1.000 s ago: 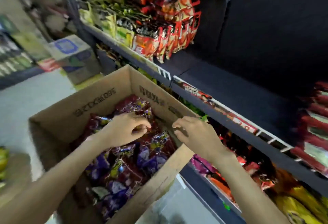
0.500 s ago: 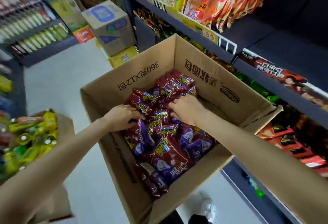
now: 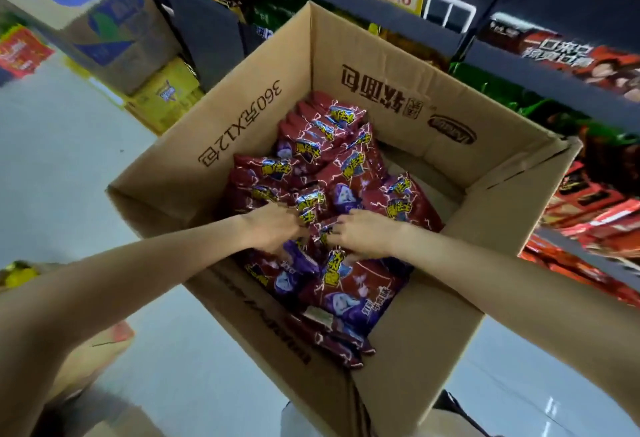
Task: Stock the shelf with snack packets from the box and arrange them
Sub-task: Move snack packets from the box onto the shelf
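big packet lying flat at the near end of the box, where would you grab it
Judging by its pose, take the big packet by its upper sealed edge, just below the right hand, coming from above. It lies face up on the pile in the cardboard box, whose near wall likely blocks a low approach.

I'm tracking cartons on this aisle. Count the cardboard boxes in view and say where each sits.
4, perhaps more out of view: the open snack box under both hands, a blue-printed box top left, a yellow one beneath it, and a box partly behind the left forearm.
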Demonstrator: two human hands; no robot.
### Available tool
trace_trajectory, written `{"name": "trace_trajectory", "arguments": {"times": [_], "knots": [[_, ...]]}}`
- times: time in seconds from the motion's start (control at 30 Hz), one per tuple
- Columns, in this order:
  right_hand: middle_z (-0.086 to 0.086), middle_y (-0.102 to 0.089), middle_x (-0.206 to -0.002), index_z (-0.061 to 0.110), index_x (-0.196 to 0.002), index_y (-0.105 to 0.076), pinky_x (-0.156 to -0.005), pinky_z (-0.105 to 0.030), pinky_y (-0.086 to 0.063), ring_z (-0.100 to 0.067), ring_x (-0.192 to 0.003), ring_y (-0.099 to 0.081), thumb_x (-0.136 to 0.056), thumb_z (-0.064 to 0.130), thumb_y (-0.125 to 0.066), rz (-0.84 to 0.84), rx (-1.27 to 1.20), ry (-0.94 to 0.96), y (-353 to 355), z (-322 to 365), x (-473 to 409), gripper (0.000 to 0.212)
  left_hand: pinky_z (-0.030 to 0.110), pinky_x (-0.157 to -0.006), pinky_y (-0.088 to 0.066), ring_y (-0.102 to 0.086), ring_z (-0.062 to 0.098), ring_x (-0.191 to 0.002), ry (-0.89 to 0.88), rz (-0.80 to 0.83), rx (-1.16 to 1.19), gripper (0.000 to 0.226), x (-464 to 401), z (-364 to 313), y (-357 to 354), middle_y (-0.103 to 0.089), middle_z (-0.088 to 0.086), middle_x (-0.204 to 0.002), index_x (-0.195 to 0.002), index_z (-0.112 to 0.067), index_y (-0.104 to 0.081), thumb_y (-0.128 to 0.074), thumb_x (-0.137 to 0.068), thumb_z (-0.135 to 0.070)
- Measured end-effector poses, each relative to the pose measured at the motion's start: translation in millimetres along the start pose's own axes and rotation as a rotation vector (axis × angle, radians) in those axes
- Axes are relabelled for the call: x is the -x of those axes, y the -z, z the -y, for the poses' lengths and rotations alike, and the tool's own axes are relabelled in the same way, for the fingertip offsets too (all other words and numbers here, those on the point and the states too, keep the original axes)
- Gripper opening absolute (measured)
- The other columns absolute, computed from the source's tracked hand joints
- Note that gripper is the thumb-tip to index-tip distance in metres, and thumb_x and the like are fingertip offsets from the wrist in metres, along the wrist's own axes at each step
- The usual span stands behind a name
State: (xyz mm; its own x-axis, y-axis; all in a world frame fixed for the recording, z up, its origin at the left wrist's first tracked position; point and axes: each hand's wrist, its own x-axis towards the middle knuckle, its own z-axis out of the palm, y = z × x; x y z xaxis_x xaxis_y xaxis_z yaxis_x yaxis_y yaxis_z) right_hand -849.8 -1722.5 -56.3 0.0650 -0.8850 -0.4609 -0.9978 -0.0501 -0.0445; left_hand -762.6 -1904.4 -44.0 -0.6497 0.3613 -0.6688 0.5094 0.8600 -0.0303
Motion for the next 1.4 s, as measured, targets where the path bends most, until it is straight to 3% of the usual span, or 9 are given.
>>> {"name": "trace_trajectory", "arguments": {"times": [0.2,0.33,0.57,0.73,0.93,1.1,1.2,1.33,1.4], "knots": [[-0.011,-0.045,-0.136,0.014,-0.133,-0.048,-0.099,-0.039,-0.035,-0.029,-0.124,-0.041,-0.094,0.022,-0.051,0.036,-0.022,-0.15,-2.3,10.7,3.9,0.04,0.035,-0.085,-0.049,-0.055,0.022,-0.11,-0.033,-0.064,0.041,0.043,-2.5,0.6,0.9,-0.057,-0.001,-0.12,-0.125,-0.028,-0.052,-0.052,-0.09,-0.051],[-0.011,-0.044,-0.137,0.016,-0.128,-0.055,-0.094,-0.04,-0.04,-0.03,-0.119,-0.046,-0.097,0.012,-0.042,-0.003,0.058,-0.215,2.5,8.5,18.6,0.034,0.032,-0.079,-0.047,-0.054,0.017,-0.112,0.03,-0.248,0.123,0.043,0.3,5.3,8.8,-0.056,-0.004,-0.121,-0.125,-0.027,-0.054,-0.049,-0.09,-0.052],[-0.007,-0.064,-0.102,0.012,-0.125,-0.044,-0.062,-0.033,-0.035,-0.029,-0.093,-0.062,-0.095,0.006,-0.04,-0.161,-0.086,-0.405,23.0,-12.1,72.1,0.031,0.03,-0.08,-0.049,-0.051,0.014,-0.11,0.12,-0.468,0.264,0.037,-2.9,11.3,38.4,-0.053,-0.005,-0.117,-0.119,-0.024,-0.06,-0.054,-0.09,-0.045],[0.004,-0.061,-0.118,0.022,-0.116,-0.059,-0.086,-0.035,-0.044,-0.021,-0.11,-0.057,-0.094,0.022,-0.051,-0.466,-0.381,-0.594,52.3,-23.8,118.2,0.023,0.034,-0.079,-0.047,-0.054,0.019,-0.103,0.223,-0.62,0.364,0.029,6.8,12.4,74.0,-0.06,-0.002,-0.106,-0.113,-0.022,-0.058,-0.053,-0.092,-0.041],[0.002,-0.059,-0.096,0.013,-0.096,-0.065,-0.084,-0.035,-0.046,-0.016,-0.092,-0.057,-0.092,0.019,-0.058,-1.072,-0.571,-0.735,80.6,-29.8,186.5,0.011,0.033,-0.061,-0.038,-0.063,0.032,-0.078,0.512,-1.07,0.41,0.03,41.5,5.5,137.6,-0.067,0.009,-0.09,-0.116,-0.013,-0.052,-0.05,-0.095,-0.034],[0.0,-0.053,-0.077,0.016,-0.094,-0.056,-0.061,-0.037,-0.06,-0.011,-0.07,-0.058,-0.098,0.018,-0.05,-1.461,-0.987,-0.799,99.9,-35.0,253.6,0.007,0.021,-0.055,-0.027,-0.048,0.008,-0.063,0.549,-1.386,0.575,0.028,56.4,-26.5,200.8,-0.056,-0.009,-0.078,-0.112,-0.013,-0.056,-0.048,-0.096,-0.034],[-0.002,-0.055,-0.078,0.012,-0.096,-0.056,-0.056,-0.023,-0.057,-0.001,-0.066,-0.059,-0.098,0.016,-0.048,-1.604,-0.974,-0.842,99.9,-35.4,303.4,0.008,0.02,-0.051,-0.031,-0.045,0.003,-0.056,0.567,-1.448,0.564,0.029,52.6,-52.8,232.4,-0.048,-0.014,-0.065,-0.107,-0.016,-0.056,-0.044,-0.096,-0.04],[0.005,-0.052,-0.073,0.011,-0.096,-0.053,-0.052,-0.004,-0.045,0.012,-0.062,-0.057,-0.099,0.011,-0.046,-1.771,-0.827,-0.905,94.2,-34.2,366.4,0.008,0.031,-0.053,-0.032,-0.051,0.019,-0.053,0.531,-1.517,0.514,0.04,35.8,-90.4,265.5,-0.052,-0.006,-0.062,-0.11,-0.013,-0.055,-0.041,-0.096,-0.047],[0.007,-0.048,-0.069,0.014,-0.096,-0.052,-0.056,-0.004,-0.046,0.01,-0.06,-0.056,-0.099,0.011,-0.046,-1.839,-0.721,-0.923,90.3,-42.2,392.5,0.007,0.029,-0.049,-0.034,-0.052,0.017,-0.052,0.512,-1.547,0.504,0.036,25.7,-108.7,282.2,-0.057,-0.004,-0.066,-0.113,-0.01,-0.054,-0.043,-0.096,-0.04]]}}
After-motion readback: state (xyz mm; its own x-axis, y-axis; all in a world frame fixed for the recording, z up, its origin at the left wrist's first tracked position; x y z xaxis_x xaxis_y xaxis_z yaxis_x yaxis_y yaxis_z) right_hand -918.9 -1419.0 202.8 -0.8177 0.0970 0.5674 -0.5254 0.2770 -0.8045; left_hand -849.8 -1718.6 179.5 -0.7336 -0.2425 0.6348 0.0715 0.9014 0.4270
